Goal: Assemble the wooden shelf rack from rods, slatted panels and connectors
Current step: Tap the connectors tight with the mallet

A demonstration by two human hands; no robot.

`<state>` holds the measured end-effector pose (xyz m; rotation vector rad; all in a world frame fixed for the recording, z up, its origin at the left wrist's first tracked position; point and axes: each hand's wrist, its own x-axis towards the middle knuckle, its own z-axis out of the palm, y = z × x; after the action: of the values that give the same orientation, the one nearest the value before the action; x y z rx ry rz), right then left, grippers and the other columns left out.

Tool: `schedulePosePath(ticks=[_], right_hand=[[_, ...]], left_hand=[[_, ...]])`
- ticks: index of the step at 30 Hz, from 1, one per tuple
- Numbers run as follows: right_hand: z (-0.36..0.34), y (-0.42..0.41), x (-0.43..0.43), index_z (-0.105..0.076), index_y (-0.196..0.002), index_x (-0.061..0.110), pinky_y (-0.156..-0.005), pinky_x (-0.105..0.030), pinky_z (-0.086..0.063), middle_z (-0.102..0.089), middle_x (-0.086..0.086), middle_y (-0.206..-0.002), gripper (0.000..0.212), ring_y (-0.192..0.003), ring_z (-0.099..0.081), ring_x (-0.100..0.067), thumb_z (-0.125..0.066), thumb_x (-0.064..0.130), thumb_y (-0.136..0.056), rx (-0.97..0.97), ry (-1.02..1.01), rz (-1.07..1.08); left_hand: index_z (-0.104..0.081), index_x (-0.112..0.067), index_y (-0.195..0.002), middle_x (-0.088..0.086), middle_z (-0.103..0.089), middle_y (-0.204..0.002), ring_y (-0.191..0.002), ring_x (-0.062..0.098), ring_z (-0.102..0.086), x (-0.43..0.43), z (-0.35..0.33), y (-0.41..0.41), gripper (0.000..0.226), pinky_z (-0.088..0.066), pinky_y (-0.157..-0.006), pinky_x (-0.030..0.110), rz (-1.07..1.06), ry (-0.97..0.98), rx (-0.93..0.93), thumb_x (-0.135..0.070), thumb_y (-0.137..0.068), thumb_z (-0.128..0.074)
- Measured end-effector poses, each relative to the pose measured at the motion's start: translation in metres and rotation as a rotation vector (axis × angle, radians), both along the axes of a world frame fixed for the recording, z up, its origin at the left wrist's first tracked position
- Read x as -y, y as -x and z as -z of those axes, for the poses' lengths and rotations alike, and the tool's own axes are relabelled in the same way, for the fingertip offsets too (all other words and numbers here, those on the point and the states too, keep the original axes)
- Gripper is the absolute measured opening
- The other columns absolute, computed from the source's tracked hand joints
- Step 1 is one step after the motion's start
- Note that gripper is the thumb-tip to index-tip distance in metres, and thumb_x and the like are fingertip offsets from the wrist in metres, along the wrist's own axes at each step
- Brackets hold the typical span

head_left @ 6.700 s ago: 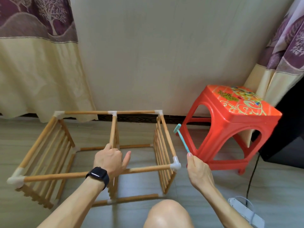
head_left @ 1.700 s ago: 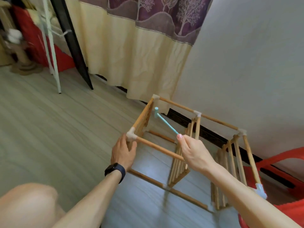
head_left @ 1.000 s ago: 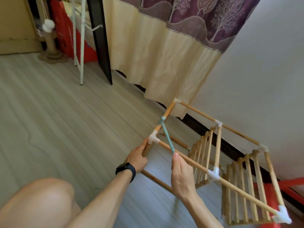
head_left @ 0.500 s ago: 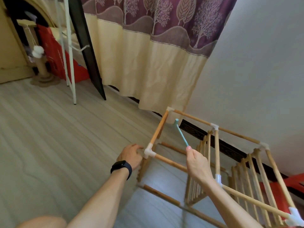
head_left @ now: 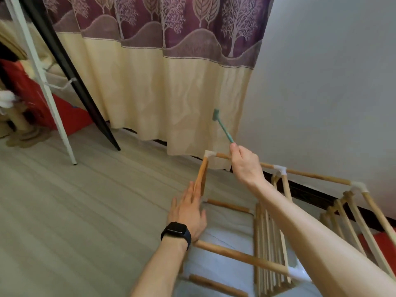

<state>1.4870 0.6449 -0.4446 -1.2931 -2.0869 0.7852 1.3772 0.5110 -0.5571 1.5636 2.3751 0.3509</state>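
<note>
Wooden rack [head_left: 240, 257] on floor: my left hand [head_left: 188, 213] flat, fingers straight, on its near corner; my right hand [head_left: 244, 163] pinching the raised teal mallet [head_left: 224, 129].

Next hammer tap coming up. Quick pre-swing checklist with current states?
1. Grip on teal hammer: right hand holds the handle end, head raised. Ok.
2. Rack steadied: left hand lies flat against the end rod. Ok.
3. Far corner connector in view and uncovered. Ok.
4. Left hand clear of that connector: it sits lower down the rod. Ok.
5. Connector fully seated on its rods: too blurred. Cannot tell.
</note>
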Motion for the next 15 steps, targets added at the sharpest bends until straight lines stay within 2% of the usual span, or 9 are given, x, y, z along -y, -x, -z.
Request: schedulePosePath(ticks=[2,4,6,10,13,15], right_hand=[[0.013,0.01,-0.001,-0.054,-0.079,0.023,-0.066,-0.036,-0.042,-0.064,-0.004,-0.085,0.046,-0.079,-0.058,-0.022,-0.025,0.043,-0.108,-0.118,0.003,0.04],[0.038,0.019,-0.003,-0.064,-0.106,0.015,-0.083,-0.041,-0.046,-0.068,-0.016,-0.111,0.053,-0.104,-0.062,-0.036,-0.02,0.043,-0.109,0.048,0.165,0.013],[0.058,0.021,-0.005,-0.062,-0.124,0.006,-0.093,-0.044,-0.045,-0.063,-0.023,-0.127,0.057,-0.117,-0.057,-0.043,-0.017,0.039,-0.108,0.181,0.296,0.045],[0.067,0.025,-0.001,-0.062,-0.12,0.008,-0.093,-0.046,-0.044,-0.066,-0.025,-0.12,0.057,-0.114,-0.057,-0.045,-0.018,0.042,-0.108,0.023,0.118,0.09],[0.07,0.025,0.0,-0.061,-0.122,0.007,-0.093,-0.045,-0.044,-0.064,-0.025,-0.125,0.059,-0.115,-0.056,-0.045,-0.015,0.041,-0.108,0.167,0.248,0.04],[0.069,0.022,0.001,-0.062,-0.119,0.008,-0.092,-0.045,-0.044,-0.064,-0.025,-0.122,0.057,-0.113,-0.056,-0.045,-0.017,0.042,-0.108,0.055,0.172,0.071]], left_hand=[[0.015,-0.026,-0.158,-0.002,0.013,-0.168,-0.151,0.027,-0.019,-0.002,0.0,-0.002,0.081,-0.014,-0.124,0.046,-0.012,-0.012,-0.01,-0.04,-0.101,-0.042],[0.013,-0.027,-0.158,-0.002,0.012,-0.168,-0.149,0.029,-0.023,-0.002,-0.001,-0.004,0.081,-0.018,-0.122,0.046,-0.024,-0.017,-0.007,-0.037,-0.1,-0.043],[0.013,-0.027,-0.158,-0.003,0.013,-0.167,-0.147,0.03,-0.026,0.0,0.0,-0.007,0.081,-0.019,-0.122,0.046,-0.021,-0.015,-0.003,-0.036,-0.1,-0.043],[0.013,-0.025,-0.158,-0.001,0.013,-0.167,-0.149,0.028,-0.024,-0.002,0.002,-0.004,0.084,-0.019,-0.122,0.047,-0.018,-0.013,-0.008,-0.034,-0.098,-0.045],[0.013,-0.025,-0.158,-0.001,0.013,-0.167,-0.151,0.025,-0.02,0.0,0.006,-0.004,0.087,-0.018,-0.122,0.047,-0.009,-0.014,-0.013,-0.034,-0.096,-0.047],[0.014,-0.025,-0.158,-0.001,0.014,-0.167,-0.151,0.024,-0.021,0.002,0.006,-0.005,0.089,-0.019,-0.122,0.047,-0.008,0.006,-0.017,-0.034,-0.095,-0.048]])
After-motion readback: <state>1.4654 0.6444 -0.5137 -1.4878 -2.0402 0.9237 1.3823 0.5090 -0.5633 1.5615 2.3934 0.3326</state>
